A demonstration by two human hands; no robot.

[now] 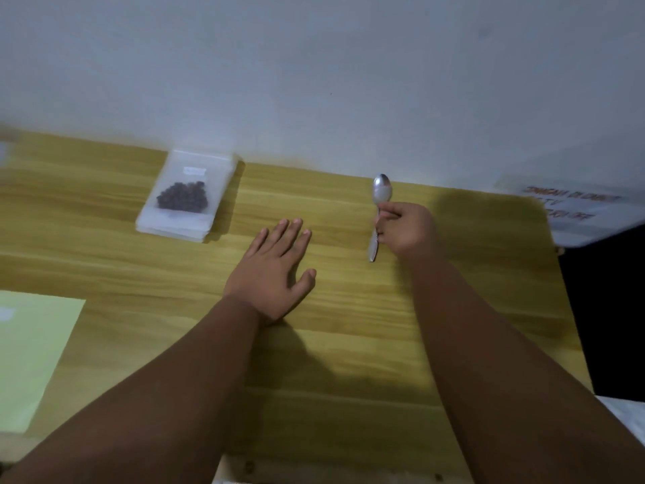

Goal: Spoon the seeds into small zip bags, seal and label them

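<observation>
Seeds [183, 200], dark and round, sit in a little heap inside a clear zip bag [213, 172] on the far left part of the table [349, 344]. A small white label [194, 171] is stuck on the bag just above the heap, but the writing on it is too blurry to read. This bag lies flat on top of a short pile of bags [171, 233], close to the wall [314, 82]. To the right of the pile, well apart from it, the right hand [406, 227] holds a shiny metal spoon [382, 190]. Its fingers curl around the middle of the handle. The round end of the spoon points to the far side and the handle end sticks out on the near side. I cannot tell if the spoon touches the wood. The left hand [275, 270] lies between the pile and the spoon, palm down on the table, with its fingers straight and a bit spread, holding nothing. A pale green paper [31, 354] lies at the near left edge. A white sheet [572, 207] with blurry red letters lies at the far right corner.
</observation>
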